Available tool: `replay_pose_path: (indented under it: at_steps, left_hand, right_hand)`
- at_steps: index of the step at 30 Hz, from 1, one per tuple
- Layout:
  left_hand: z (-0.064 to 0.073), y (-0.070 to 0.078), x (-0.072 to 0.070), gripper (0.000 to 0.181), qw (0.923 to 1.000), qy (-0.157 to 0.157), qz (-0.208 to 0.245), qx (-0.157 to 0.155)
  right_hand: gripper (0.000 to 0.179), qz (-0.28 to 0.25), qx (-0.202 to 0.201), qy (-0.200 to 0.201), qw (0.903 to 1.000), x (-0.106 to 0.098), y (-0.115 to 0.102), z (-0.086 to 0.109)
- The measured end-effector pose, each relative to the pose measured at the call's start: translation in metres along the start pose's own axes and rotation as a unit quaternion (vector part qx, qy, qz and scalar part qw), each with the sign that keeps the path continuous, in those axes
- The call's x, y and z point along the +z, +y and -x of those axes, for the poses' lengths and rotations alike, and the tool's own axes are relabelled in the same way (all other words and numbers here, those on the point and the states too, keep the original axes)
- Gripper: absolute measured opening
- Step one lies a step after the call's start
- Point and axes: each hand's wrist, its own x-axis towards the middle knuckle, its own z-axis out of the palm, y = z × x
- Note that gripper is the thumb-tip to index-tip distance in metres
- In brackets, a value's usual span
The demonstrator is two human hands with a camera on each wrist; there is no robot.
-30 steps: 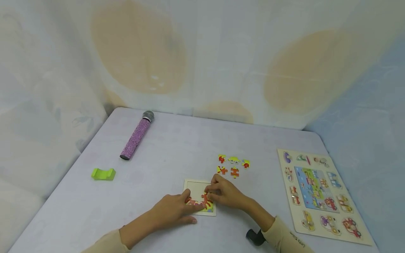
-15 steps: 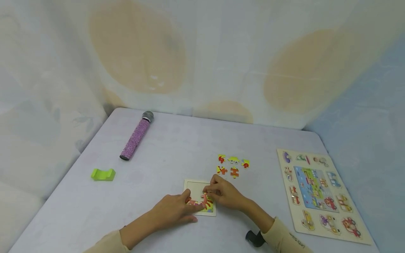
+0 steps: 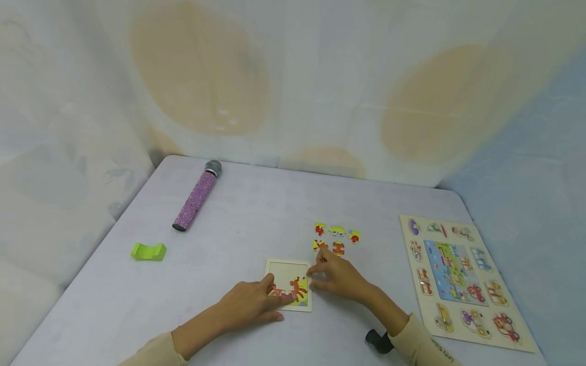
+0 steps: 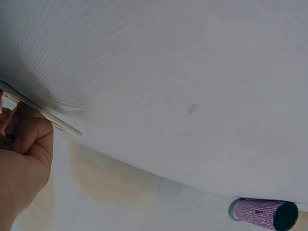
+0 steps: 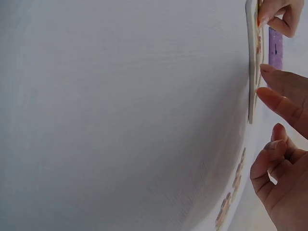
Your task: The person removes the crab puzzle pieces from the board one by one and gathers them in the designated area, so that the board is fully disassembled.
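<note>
The puzzle tray (image 3: 297,308) lies on the counter (image 3: 247,213), my left fingers (image 3: 279,301) pressing its fitted pieces (image 3: 300,291), my right fingers (image 3: 319,268) parted, empty: I judge this step seating, the next likely pinching a loose piece (image 3: 338,232).

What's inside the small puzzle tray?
The tray holds puzzle pieces along its near edge and partway up the right; its far part shows bare base. The left hand covers part of the near area, hiding what lies beneath.
</note>
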Motion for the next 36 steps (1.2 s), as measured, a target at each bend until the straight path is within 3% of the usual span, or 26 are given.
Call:
replay_pose_path:
  at_steps: [8, 12, 21, 26, 36]
  left_hand:
    - [0.000, -0.002, 0.001, 0.043, 1.0000, 0.001, 0.005, 0.003]
    - [-0.001, -0.002, 0.001, 0.044, 0.9999, 0.002, 0.015, 0.005]
    - [0.000, -0.002, 0.001, 0.045, 0.9994, -0.010, 0.032, -0.003]
    - [0.001, -0.001, -0.001, 0.045, 0.9994, 0.005, 0.034, 0.001]
    - [-0.001, -0.002, -0.002, 0.043, 0.9992, -0.012, 0.038, -0.001]
  right_hand:
    - [0.026, 0.034, -0.029, 0.004, 0.9990, 0.005, -0.003, -0.001]
    - [0.024, 0.061, -0.063, 0.008, 0.9961, 0.006, -0.001, -0.002]
    - [0.023, 0.149, -0.145, 0.006, 0.9781, 0.000, -0.004, -0.010]
    - [0.020, 0.182, -0.166, 0.005, 0.9692, -0.003, -0.009, -0.015]
    - [0.021, 0.200, -0.191, 0.013, 0.9608, -0.001, -0.006, -0.015]
